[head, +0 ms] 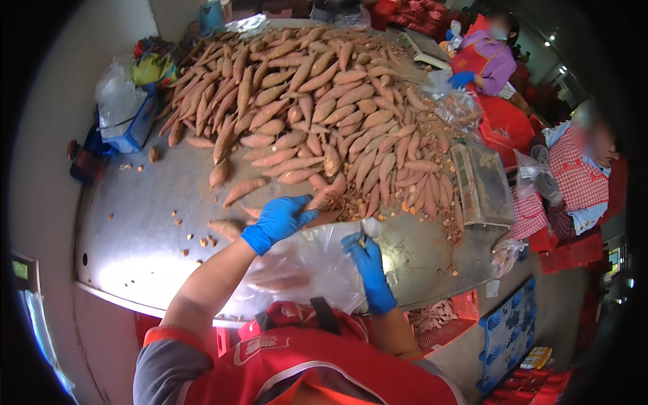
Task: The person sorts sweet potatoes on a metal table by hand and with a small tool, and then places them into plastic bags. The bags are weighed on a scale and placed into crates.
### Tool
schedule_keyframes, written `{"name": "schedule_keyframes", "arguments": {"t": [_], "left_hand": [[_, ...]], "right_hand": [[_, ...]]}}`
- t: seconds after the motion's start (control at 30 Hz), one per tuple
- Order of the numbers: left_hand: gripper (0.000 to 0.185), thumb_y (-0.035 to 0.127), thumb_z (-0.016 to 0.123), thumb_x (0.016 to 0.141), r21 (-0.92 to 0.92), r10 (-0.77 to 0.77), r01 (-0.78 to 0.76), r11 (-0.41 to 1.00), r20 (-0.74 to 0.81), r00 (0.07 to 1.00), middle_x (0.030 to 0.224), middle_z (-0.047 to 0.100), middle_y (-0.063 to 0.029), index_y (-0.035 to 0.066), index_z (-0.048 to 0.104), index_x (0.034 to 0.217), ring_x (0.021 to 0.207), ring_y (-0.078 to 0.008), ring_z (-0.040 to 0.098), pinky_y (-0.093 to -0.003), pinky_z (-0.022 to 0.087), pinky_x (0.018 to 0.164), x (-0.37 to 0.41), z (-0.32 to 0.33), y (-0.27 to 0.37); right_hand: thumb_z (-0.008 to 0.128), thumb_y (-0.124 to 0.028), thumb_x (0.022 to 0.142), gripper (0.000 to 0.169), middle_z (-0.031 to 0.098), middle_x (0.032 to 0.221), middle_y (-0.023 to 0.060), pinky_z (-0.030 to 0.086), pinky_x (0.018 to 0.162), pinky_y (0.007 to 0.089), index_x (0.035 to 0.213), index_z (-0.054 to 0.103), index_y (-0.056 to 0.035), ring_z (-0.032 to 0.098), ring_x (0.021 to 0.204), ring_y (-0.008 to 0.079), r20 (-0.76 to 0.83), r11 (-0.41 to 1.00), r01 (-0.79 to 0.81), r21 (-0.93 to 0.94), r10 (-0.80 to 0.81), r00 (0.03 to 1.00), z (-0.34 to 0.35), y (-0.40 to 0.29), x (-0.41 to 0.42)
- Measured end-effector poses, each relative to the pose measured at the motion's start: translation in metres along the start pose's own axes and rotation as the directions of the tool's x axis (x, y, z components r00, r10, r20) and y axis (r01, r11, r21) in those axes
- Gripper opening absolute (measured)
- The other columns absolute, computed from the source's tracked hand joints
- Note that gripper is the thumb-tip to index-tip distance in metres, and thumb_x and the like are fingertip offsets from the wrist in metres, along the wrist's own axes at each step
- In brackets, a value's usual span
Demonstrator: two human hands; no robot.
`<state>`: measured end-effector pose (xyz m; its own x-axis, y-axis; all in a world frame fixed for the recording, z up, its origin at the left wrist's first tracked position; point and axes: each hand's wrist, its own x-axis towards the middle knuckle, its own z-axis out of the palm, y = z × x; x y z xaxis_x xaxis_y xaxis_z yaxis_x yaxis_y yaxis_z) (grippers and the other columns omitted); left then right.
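My left hand, in a blue glove, is closed on the lower end of a sweet potato at the near edge of a large heap of sweet potatoes. My right hand, gloved in blue too, grips a small knife with its blade pointing away from me, beside the rim of a clear plastic bag. The bag lies on the metal table before my body, with sweet potatoes showing through it. A few loose sweet potatoes lie left of the bag, partly behind my left hand and forearm.
Cut-off ends are scattered over the metal table. A blue basket with plastic bags stands at left, a weighing scale at right. Two people in aprons are beyond the right edge. A red crate is below the table.
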<state>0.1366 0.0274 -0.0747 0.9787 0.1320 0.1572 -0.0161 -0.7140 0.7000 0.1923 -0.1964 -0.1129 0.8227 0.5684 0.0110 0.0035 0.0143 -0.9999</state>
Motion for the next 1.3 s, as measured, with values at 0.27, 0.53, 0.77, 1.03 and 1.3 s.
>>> {"name": "schedule_keyframes", "arguments": {"t": [0.27, 0.53, 0.77, 1.03, 1.3], "left_hand": [[0.029, 0.037, 0.056, 0.075, 0.240, 0.066, -0.058, 0.969, -0.025, 0.998, 0.066, 0.057, -0.0144, 0.009, 0.058, 0.084, 0.060, -0.0320, 0.056, -0.0398, 0.044, 0.054, -0.034, 0.001, 0.026], [0.024, 0.031, 0.061, 0.073, 0.361, 0.109, -0.094, 0.928, -0.021, 0.994, 0.062, 0.055, -0.0130, 0.008, 0.057, 0.076, 0.056, -0.0301, 0.054, -0.0363, 0.042, 0.051, -0.039, -0.002, 0.032], [0.018, 0.024, 0.065, 0.069, -0.044, 0.551, -0.558, 0.829, -0.108, 0.827, 0.067, 0.054, -0.0013, 0.010, 0.055, 0.075, 0.061, -0.0231, 0.052, -0.0342, 0.039, 0.061, -0.029, -0.027, 0.068], [0.039, 0.013, 0.068, 0.060, -0.150, 0.601, -0.600, 0.786, -0.044, 0.798, 0.110, 0.045, -0.0113, 0.007, 0.057, 0.096, 0.097, -0.0241, 0.047, -0.0327, 0.037, 0.086, -0.025, -0.010, 0.089], [0.064, 0.018, 0.054, 0.084, -0.802, -0.049, 0.367, 0.472, 0.392, 0.919, 0.119, 0.042, -0.0074, 0.009, 0.016, 0.135, 0.099, -0.0144, 0.044, -0.0267, 0.035, 0.087, -0.040, 0.026, 0.059]], "right_hand": [[0.049, -0.003, 0.073, 0.017, 0.059, 0.081, 0.0151, 0.045, 0.064, 0.0347, 0.088, 0.056, -0.0027, 0.058, 0.074, 0.0310, 0.116, 0.836, 0.225, -0.501, -0.193, 0.974, 0.017, -0.024, 0.025], [0.049, -0.011, 0.076, 0.017, 0.059, 0.079, 0.0161, 0.045, 0.060, 0.0374, 0.090, 0.057, -0.0045, 0.057, 0.071, 0.0339, 0.174, 0.573, 0.263, -0.776, -0.206, 0.963, 0.032, -0.030, 0.037], [0.045, -0.014, 0.080, 0.022, 0.058, 0.071, 0.0038, 0.042, 0.055, 0.0233, 0.090, 0.057, 0.0009, 0.054, 0.061, 0.0127, 0.278, 0.989, -0.142, -0.028, 0.144, 0.950, 0.006, -0.011, 0.034], [0.052, -0.022, 0.081, 0.032, 0.050, 0.096, 0.0044, 0.041, 0.076, 0.0263, 0.105, 0.048, -0.0015, 0.050, 0.085, 0.0147, 0.276, 0.971, -0.081, 0.223, 0.017, 0.961, 0.020, -0.044, 0.021], [0.057, -0.009, 0.078, 0.021, 0.054, 0.079, 0.0017, 0.041, 0.059, 0.0236, 0.096, 0.052, 0.0004, 0.050, 0.068, 0.0106, -0.009, 0.989, 0.069, 0.133, -0.069, 0.998, 0.029, -0.035, 0.035]]}}
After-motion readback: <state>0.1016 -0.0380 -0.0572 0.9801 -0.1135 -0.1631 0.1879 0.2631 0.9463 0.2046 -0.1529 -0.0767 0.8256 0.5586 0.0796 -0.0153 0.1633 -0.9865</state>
